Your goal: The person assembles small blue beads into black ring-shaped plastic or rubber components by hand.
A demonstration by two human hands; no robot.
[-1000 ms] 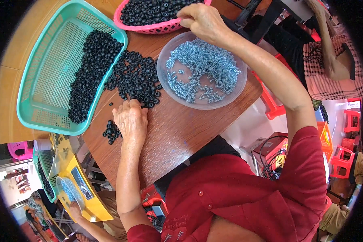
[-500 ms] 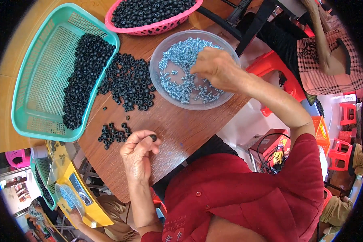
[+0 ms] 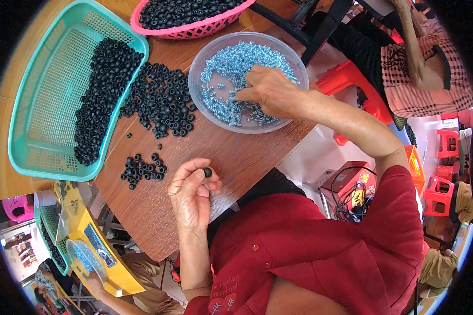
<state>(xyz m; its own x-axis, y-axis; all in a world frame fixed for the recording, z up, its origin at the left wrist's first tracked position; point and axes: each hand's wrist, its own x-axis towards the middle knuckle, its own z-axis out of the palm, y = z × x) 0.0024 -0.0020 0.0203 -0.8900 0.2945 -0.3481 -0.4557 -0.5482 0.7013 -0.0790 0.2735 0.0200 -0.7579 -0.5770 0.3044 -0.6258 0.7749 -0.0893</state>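
Note:
My left hand (image 3: 190, 191) is closed in a pinch above the brown table, a small black round plastic piece (image 3: 207, 172) held at its fingertips. My right hand (image 3: 273, 92) reaches into a clear round plastic bowl (image 3: 195, 100) of small silvery-blue metal springs (image 3: 236, 58). Its fingers are bent down among the springs, and whatever lies between the fingertips is hidden. Between the hands and a green basket lies a heap of loose black pieces (image 3: 165, 97), many showing a round hole. A smaller cluster of the same pieces (image 3: 142, 170) sits left of my left hand.
A green perforated basket (image 3: 23, 131) at the left holds more black pieces. A pink basket (image 3: 194, 30) full of them stands at the far side. A red stool (image 3: 347, 79) and a seated person (image 3: 425, 68) are at the right. Another person's hand (image 3: 95, 283) works at lower left.
The whole view has shifted slightly, with the table things now a little higher and further left. My right hand has moved lower within the bowl; my left still pinches the black piece.

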